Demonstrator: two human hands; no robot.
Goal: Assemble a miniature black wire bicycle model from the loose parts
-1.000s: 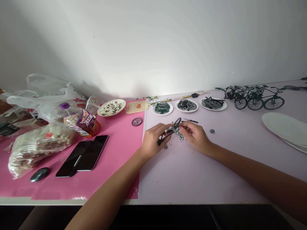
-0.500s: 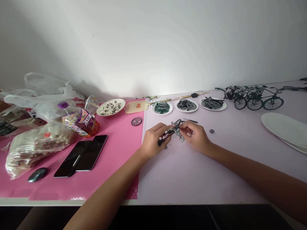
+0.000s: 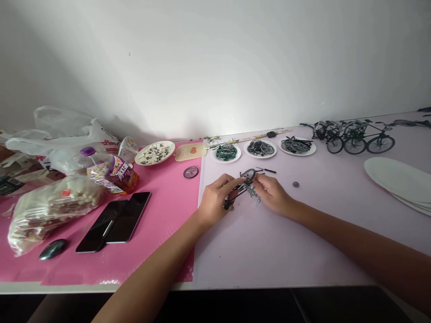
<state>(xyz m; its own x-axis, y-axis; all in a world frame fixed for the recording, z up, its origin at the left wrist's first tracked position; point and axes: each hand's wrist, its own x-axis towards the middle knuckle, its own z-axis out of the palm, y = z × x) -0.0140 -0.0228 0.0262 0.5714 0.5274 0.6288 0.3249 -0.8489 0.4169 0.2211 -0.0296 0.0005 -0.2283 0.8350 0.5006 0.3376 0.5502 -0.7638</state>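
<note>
My left hand is closed around the dark frame of a small model bicycle. The model is tilted, with its saddle end toward me on the left and silver handlebars hanging between my hands. One wheel sits at its far end. The fingers of my right hand pinch at the model beside that wheel; the fingertips are partly hidden. Just behind my hands lies a thin dark screwdriver. A small grey disc rests to the right, and a loose wheel lies on the pink mat to the left.
Along the wall stand plates of green parts, wheels and black parts. Several assembled model bicycles and stacked white plates are on the right. Two phones, a bottle and bags occupy the left.
The model has turned a little in my hands, so its far wheel shows more of its face. The handlebars have shifted slightly, and my right fingers have closed in beside the wheel.
</note>
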